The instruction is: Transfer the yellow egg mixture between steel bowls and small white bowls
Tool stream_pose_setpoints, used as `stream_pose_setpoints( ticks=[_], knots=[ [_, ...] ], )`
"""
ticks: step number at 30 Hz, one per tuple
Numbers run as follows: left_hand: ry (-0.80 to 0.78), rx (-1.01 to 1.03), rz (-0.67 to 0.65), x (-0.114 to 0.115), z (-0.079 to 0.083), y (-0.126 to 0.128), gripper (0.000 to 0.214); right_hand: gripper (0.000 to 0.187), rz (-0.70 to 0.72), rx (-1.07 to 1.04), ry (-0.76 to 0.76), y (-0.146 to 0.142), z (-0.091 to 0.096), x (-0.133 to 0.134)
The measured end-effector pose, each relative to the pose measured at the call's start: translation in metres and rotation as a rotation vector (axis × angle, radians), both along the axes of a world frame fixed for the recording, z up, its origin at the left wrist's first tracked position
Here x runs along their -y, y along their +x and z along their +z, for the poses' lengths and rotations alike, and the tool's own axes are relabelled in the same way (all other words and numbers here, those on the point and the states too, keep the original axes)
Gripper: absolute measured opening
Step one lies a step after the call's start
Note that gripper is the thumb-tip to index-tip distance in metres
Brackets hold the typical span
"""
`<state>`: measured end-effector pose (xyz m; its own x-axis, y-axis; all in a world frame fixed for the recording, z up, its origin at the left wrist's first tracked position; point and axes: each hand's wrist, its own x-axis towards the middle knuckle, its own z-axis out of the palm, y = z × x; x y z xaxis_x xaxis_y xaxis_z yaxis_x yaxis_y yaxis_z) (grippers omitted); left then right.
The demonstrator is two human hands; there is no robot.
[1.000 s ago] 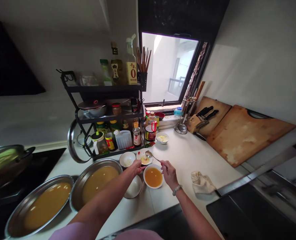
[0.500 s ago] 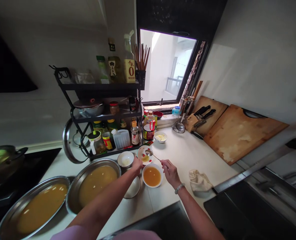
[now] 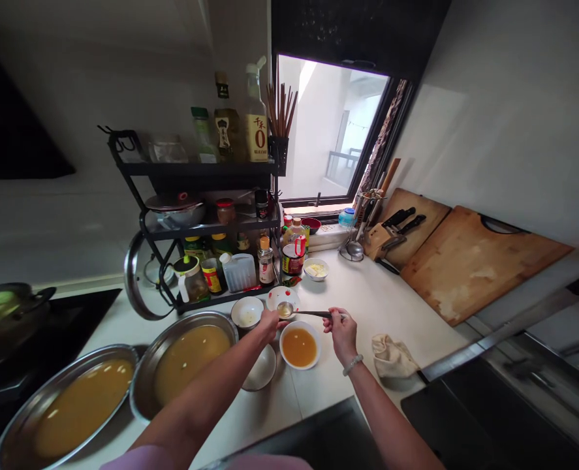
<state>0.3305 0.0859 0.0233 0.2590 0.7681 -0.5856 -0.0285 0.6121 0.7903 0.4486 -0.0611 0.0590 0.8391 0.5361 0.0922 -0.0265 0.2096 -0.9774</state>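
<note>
Right hand (image 3: 342, 329) grasps spoon (image 3: 313, 313); its head lies over dish (image 3: 293, 300), pinched by left hand (image 3: 269, 325). Bowl (image 3: 299, 367), below and between hands, already holds soup (image 3: 299, 346). Spooning at dish judged unfinished.

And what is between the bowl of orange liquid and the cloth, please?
In the head view, the right hand, holding a spoon, and its pale bracelet come between the bowl of orange liquid and the cloth.

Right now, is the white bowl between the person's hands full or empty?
Close to full: orange-brown liquid spreads across the white bowl, nearly edge to edge; its depth cannot be told.
</note>
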Motion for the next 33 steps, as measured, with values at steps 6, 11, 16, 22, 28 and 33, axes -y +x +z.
stream_pose_setpoints(
  ticks=[6,11,16,22,28,33],
  knots=[
    [-0.092,0.008,0.04,0.003,0.011,-0.006,0.047,0.035,0.011,0.114,0.006,-0.004,0.03,0.001],
    [-0.027,0.062,0.057,0.021,0.03,-0.029,0.033,0.035,0.061,0.118,0.014,-0.015,0.047,-0.001],
    [0.121,0.142,0.082,0.067,0.048,-0.101,0.021,0.034,0.159,0.076,0.027,-0.042,0.053,-0.008],
    [0.256,0.042,0.243,0.12,0.032,-0.228,0.038,0.035,0.325,0.108,-0.005,-0.089,0.046,-0.016],
    [0.134,-0.062,0.501,0.141,0.009,-0.306,0.035,0.033,0.493,0.436,0.008,-0.126,0.028,-0.005],
    [0.061,-0.013,0.544,0.132,-0.004,-0.328,0.016,0.027,0.588,0.72,0.079,-0.14,0.022,0.021]
  ],
)
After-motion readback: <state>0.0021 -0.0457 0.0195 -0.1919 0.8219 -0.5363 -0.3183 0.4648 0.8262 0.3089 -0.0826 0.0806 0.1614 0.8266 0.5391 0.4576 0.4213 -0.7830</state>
